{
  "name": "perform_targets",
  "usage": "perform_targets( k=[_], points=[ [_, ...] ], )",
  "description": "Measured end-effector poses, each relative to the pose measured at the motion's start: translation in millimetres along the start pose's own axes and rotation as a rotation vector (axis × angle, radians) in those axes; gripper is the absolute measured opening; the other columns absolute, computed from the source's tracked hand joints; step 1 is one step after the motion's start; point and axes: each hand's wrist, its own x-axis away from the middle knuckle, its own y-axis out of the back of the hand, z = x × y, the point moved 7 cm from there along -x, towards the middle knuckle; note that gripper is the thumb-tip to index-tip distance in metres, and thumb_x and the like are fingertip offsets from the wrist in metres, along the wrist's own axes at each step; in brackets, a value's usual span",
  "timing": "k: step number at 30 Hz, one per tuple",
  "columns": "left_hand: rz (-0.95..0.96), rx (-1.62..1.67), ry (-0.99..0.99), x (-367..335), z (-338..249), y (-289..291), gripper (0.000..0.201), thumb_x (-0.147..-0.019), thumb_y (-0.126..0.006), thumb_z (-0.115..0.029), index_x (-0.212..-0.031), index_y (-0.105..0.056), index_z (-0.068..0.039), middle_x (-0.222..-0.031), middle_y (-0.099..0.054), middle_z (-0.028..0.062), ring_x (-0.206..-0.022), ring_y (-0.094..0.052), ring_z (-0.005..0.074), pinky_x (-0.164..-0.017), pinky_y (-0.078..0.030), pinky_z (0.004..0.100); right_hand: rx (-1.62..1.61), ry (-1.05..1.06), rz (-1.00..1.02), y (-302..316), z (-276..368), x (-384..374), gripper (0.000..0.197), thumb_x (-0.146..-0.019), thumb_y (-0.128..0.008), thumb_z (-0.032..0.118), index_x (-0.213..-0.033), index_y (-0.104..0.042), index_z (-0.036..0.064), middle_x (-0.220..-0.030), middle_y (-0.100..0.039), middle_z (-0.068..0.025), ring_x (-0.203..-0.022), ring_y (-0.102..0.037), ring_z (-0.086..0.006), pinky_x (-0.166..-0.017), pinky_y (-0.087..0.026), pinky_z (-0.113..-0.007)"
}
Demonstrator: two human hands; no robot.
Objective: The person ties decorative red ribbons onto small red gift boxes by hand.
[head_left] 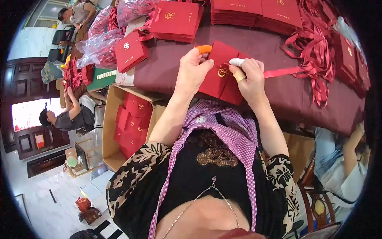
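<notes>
In front of my chest, at the table's near edge, is a flat red card case (215, 81) with a gold emblem and a seam down its front. My left hand (193, 71) grips its left edge, thumb on the front, with an orange cover on one finger. My right hand (248, 77) is closed in a pinch over the right half of the case, wearing a white and a tan finger cover. A red satin ribbon (282, 72) runs from behind this hand toward the ribbon heap. Its end between my fingertips is mostly hidden.
Stacks of red cases (175, 20) line the far side of the maroon-covered table (254, 44). A tangled ribbon heap (318, 51) lies at right. A cardboard box (109, 131) of red cases stands lower left. Other people work at left (75, 113) and right (346, 167).
</notes>
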Motion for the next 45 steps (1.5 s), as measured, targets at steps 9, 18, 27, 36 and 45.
perform_targets(
  k=[9,18,27,36,45],
  points=[
    [-0.02,0.032,-0.097,7,-9,-3,0.031,-0.079,-0.064,0.005,-0.11,-0.062,0.003,-0.092,-0.065,0.004,-0.08,-0.057,0.0063,-0.073,-0.048,0.0213,0.053,0.032,-0.026,0,12,-7,0.009,-0.078,-0.068,0.01,-0.083,-0.061,0.0083,-0.078,-0.062,-0.0039,-0.076,-0.059,-0.0214,-0.079,-0.037,-0.036],
    [0.004,-0.06,-0.084,10,-15,-5,0.037,-0.08,-0.062,0.011,-0.116,-0.06,0.003,-0.096,-0.062,0.0032,-0.083,-0.056,0.0073,-0.076,-0.047,0.0198,0.113,0.094,-0.017,-1,18,-10,0.01,-0.08,-0.067,0.012,-0.083,-0.057,0.0087,-0.076,-0.061,-0.0042,-0.075,-0.059,-0.0227,-0.076,-0.037,-0.038],
    [0.015,-0.101,-0.036,10,-8,-3,0.036,-0.08,-0.061,0.007,-0.115,-0.061,0.002,-0.096,-0.063,0.0018,-0.082,-0.056,0.0066,-0.077,-0.046,0.0202,0.148,0.074,0.013,-5,14,-11,0.01,-0.082,-0.065,0.013,-0.084,-0.056,0.0094,-0.075,-0.06,-0.0044,-0.075,-0.059,-0.0229,-0.077,-0.037,-0.038],
    [0.138,-0.181,0.066,-3,10,-7,0.037,-0.079,-0.057,0.008,-0.116,-0.058,0.003,-0.098,-0.064,0.0062,-0.089,-0.058,0.0095,-0.08,-0.046,0.0223,0.064,0.032,0.046,-22,-4,1,0.011,-0.082,-0.065,0.009,-0.084,-0.055,0.0069,-0.079,-0.059,-0.0084,-0.08,-0.058,-0.0268,-0.079,-0.04,-0.04],
    [0.028,-0.075,0.024,-2,7,-7,0.039,-0.077,-0.06,0.008,-0.116,-0.056,0.003,-0.1,-0.062,0.0075,-0.084,-0.057,0.0102,-0.075,-0.047,0.0225,-0.002,0.037,0.051,-25,-8,5,0.012,-0.08,-0.066,0.006,-0.085,-0.054,0.0052,-0.081,-0.059,-0.0106,-0.081,-0.057,-0.0291,-0.078,-0.041,-0.04]
  ],
)
